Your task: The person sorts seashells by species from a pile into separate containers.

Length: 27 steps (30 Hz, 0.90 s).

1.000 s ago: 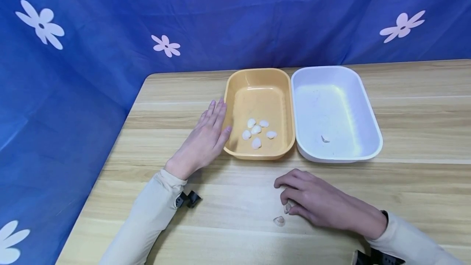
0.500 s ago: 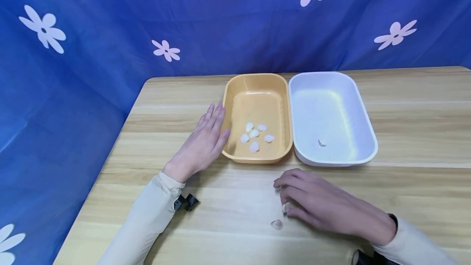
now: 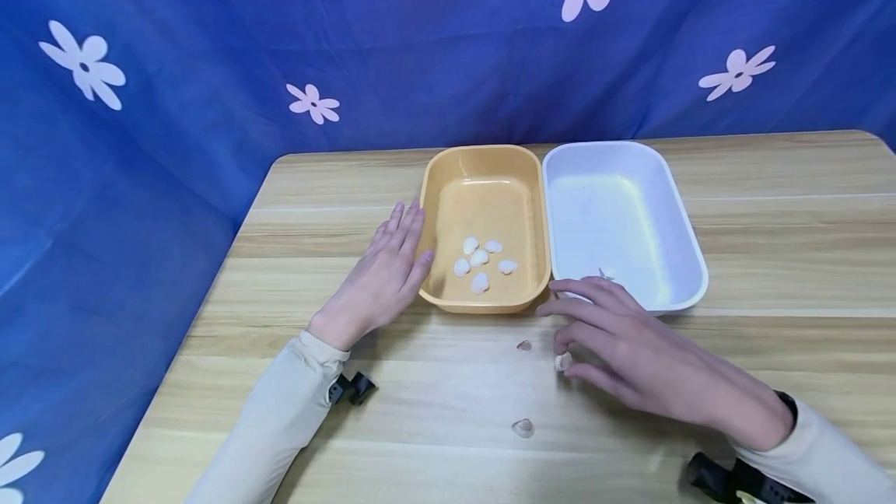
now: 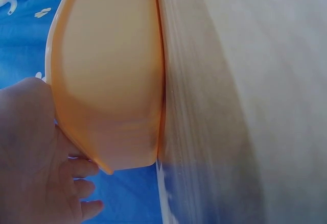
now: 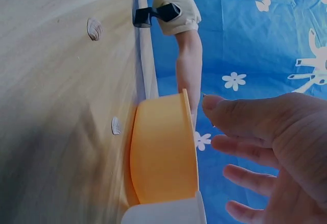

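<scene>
In the head view my right hand (image 3: 630, 348) is raised just in front of the white tub (image 3: 693, 255), pinching a small pale seashell (image 3: 562, 362) between thumb and finger. That shell is mostly hidden in the right wrist view. Two ridged seashells lie on the table, one (image 3: 523, 345) nearer the tubs and one (image 3: 523, 428) closer to me. Flat and with straight fingers, my left hand (image 3: 381, 271) touches the left rim of the orange tub (image 3: 490, 185). Inside that tub several white seashells (image 3: 479, 257) lie together.
The two tubs stand side by side near the back of the wooden table (image 3: 336, 216). One small thin shell (image 3: 606, 274) lies in the white tub, near my right fingers. A blue flowered cloth (image 3: 434, 45) hangs behind and to the left.
My right hand has lifted from the table and moved toward the white tub with the pinched seashell, uncovering another shell on the table. My left hand stays at the orange tub.
</scene>
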{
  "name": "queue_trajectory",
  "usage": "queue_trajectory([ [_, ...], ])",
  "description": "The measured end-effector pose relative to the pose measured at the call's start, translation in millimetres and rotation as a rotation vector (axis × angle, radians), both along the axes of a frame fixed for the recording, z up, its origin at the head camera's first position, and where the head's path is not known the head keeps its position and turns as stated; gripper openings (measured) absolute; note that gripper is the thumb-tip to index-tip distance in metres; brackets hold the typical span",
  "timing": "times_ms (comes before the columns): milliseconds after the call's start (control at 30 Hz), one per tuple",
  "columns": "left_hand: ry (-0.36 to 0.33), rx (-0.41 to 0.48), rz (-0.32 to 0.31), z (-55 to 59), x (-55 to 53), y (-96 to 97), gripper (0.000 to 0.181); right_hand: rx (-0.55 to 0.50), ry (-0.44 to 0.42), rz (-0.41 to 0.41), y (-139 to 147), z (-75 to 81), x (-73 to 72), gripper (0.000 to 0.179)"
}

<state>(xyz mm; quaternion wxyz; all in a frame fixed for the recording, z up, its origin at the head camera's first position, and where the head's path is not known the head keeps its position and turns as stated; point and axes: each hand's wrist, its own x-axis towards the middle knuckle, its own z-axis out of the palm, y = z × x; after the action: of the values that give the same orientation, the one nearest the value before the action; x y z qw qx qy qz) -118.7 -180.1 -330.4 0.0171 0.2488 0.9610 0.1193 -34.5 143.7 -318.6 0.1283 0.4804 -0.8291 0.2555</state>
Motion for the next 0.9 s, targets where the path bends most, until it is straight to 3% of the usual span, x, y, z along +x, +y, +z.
queue_trajectory([
  [333,0.002,0.000,-0.003,-0.4,0.7,-1.0,0.064,0.028,-0.018,-0.024,5.7,-1.3,-4.0,0.012],
  [633,-0.001,-0.011,-0.002,-0.4,0.2,-0.8,0.064,0.004,-0.040,-0.048,11.4,-4.6,-8.7,0.025],
  [900,-0.006,-0.015,-0.006,-0.1,-0.6,-0.4,0.064,-0.083,-0.073,-0.077,23.6,-2.7,-18.8,0.029],
])
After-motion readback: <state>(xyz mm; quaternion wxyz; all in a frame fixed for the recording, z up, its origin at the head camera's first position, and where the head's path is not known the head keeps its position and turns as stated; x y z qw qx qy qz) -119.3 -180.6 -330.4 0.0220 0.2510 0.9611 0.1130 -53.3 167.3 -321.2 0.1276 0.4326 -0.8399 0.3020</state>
